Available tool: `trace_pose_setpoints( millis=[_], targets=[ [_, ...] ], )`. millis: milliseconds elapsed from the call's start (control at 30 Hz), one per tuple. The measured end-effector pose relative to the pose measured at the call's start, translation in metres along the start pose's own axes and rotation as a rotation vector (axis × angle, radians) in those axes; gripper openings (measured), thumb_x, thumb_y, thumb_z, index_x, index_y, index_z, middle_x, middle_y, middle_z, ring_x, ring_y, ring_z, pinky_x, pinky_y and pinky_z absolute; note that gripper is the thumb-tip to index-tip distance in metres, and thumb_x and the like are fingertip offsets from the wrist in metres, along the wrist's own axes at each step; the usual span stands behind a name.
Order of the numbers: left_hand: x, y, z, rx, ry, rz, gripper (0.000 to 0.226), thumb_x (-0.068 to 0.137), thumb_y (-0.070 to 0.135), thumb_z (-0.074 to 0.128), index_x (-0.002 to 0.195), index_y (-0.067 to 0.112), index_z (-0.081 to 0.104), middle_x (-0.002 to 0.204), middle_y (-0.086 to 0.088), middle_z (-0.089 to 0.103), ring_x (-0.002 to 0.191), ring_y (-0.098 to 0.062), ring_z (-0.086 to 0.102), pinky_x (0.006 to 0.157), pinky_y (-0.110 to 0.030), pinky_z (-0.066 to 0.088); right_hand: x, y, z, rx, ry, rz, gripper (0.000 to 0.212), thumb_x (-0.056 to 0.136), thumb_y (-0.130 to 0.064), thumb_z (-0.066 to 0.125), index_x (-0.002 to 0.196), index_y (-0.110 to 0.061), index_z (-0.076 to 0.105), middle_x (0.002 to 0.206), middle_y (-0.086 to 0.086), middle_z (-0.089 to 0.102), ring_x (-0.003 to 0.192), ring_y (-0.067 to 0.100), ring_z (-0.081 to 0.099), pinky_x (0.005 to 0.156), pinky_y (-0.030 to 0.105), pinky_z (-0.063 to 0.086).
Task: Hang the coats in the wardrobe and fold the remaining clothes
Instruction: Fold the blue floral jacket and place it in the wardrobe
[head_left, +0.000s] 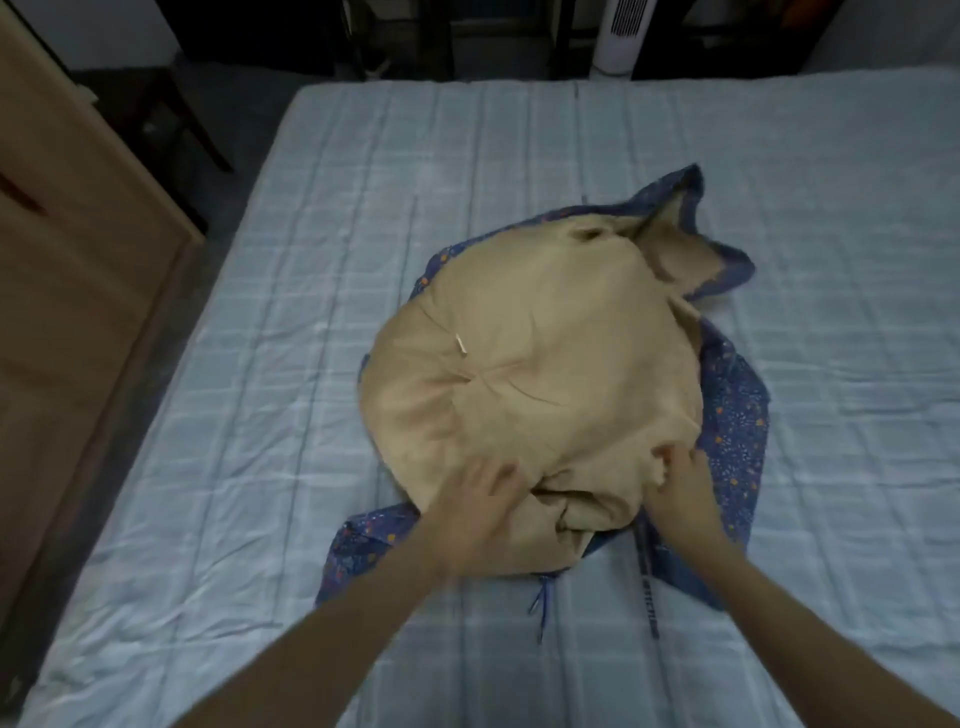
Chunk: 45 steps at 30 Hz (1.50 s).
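A padded coat (540, 374), tan lining up and blue floral shell at its edges, is spread in a heap on the checked bed (260, 364) at centre frame. Its lower edge is pressed by the left hand (480, 501) with fingers fairly straight, though blurred, while lining is pinched by the right hand (675, 475). Nothing is seen hung or folded yet, so most of the task is judged to remain; a wooden cabinet (67, 249), possibly the wardrobe, is seen at left

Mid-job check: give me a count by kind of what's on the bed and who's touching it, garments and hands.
Garments: 1, a blue floral coat with tan lining turned outward, lying on the bed
Hands on the coat: 2, left hand and right hand
Total: 3
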<state>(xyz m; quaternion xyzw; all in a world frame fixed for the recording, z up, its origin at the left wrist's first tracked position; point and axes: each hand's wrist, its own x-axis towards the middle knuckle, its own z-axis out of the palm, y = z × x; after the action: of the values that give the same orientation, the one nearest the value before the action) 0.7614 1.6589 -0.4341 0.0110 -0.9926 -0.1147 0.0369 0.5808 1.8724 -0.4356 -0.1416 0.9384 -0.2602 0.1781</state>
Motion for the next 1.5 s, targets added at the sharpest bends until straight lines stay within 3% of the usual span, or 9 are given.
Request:
trace_pose_setpoints(
  millis=[200,400,567,633,767,900,1033,1233,1500],
  targets=[
    [-0.082,0.060,0.107,0.109,-0.298,0.498,0.027,0.071,0.039,0.063,0.094,0.031,0.052,0.095,0.012,0.055,0.090,-0.011,0.050,0.074,-0.031,0.034,-0.047,0.107,0.041,-0.474,-0.529,0.225,0.094,0.082,-0.046,0.067,0.152,-0.023,0.008,0.147,0.012,0.025,0.133,0.035,0.032,0.104,0.039,0.036],
    [-0.035,0.054,0.117,-0.064,-0.389,-0.092,0.085,0.052,0.041,0.075,0.132,0.029,0.049,0.110,0.004,0.065,0.082,-0.017,0.065,0.058,-0.026,0.051,-0.038,0.097,0.028,-0.554,-0.375,0.119,0.049,0.094,-0.017,0.042,0.140,-0.028,0.027,0.133,0.005,0.047,0.109,0.026,0.057,0.072,0.032,0.043],
    [0.019,0.038,0.119,-0.080,-0.391,-0.380,0.052,0.088,0.026,0.056,0.139,0.028,0.049,0.131,-0.004,0.059,0.119,-0.030,0.057,0.096,-0.041,0.048,0.018,0.069,-0.035,-0.237,-0.811,0.300,0.024,0.072,-0.016,0.055,0.096,-0.017,0.056,0.072,0.010,0.061,0.063,0.024,0.061,0.049,0.024,0.040],
    [0.035,0.035,0.113,-0.038,-0.467,-0.354,0.033,0.097,0.025,0.045,0.129,0.027,0.056,0.134,0.000,0.055,0.125,-0.026,0.050,0.102,-0.035,0.039,0.062,0.071,-0.097,0.099,-0.427,0.387,0.020,0.075,-0.009,0.061,0.095,-0.010,0.060,0.070,0.008,0.059,0.059,0.019,0.062,0.049,0.023,0.048],
    [0.022,0.032,0.101,-0.007,-0.626,-0.166,0.019,0.091,0.021,0.050,0.100,0.020,0.066,0.105,-0.004,0.067,0.099,-0.026,0.061,0.078,-0.031,0.042,0.119,0.099,-0.207,0.003,0.687,0.215,0.065,0.086,-0.031,0.052,0.143,-0.008,0.031,0.144,0.029,0.035,0.135,0.040,0.034,0.113,0.052,0.027],
    [-0.021,0.038,0.100,-0.157,-0.679,-0.108,0.013,0.091,0.019,0.053,0.083,0.015,0.063,0.094,-0.010,0.068,0.076,-0.014,0.046,0.066,-0.025,0.027,0.090,0.089,-0.151,-0.045,0.337,-0.062,0.056,0.079,-0.008,0.053,0.133,0.003,0.047,0.132,0.029,0.049,0.120,0.040,0.049,0.103,0.038,0.035],
    [-0.046,0.058,0.064,-0.427,-0.957,-0.108,0.021,0.087,0.017,0.055,0.101,0.014,0.071,0.102,-0.010,0.069,0.090,-0.021,0.061,0.068,-0.023,0.036,0.011,0.093,-0.042,0.095,-0.197,0.260,0.051,0.085,-0.012,0.067,0.131,0.001,0.047,0.127,0.024,0.056,0.108,0.038,0.058,0.086,0.037,0.043],
    [-0.092,0.081,0.027,-0.593,-0.995,-0.171,0.018,0.089,0.025,0.061,0.103,0.016,0.069,0.095,-0.004,0.066,0.086,-0.009,0.055,0.075,-0.024,0.042,-0.069,0.100,0.043,0.073,-0.158,0.133,0.092,0.073,-0.027,0.079,0.148,-0.005,0.029,0.129,0.024,0.042,0.114,0.040,0.049,0.090,0.045,0.048],
    [-0.168,0.106,0.032,-0.447,-1.223,-0.189,0.026,0.084,0.027,0.059,0.108,0.022,0.067,0.109,-0.007,0.068,0.099,-0.026,0.062,0.084,-0.038,0.051,-0.117,0.137,0.046,-0.337,-0.124,0.084,0.010,0.091,-0.018,0.042,0.099,-0.014,0.047,0.101,0.015,0.061,0.089,0.035,0.062,0.072,0.040,0.050]
  ],
)
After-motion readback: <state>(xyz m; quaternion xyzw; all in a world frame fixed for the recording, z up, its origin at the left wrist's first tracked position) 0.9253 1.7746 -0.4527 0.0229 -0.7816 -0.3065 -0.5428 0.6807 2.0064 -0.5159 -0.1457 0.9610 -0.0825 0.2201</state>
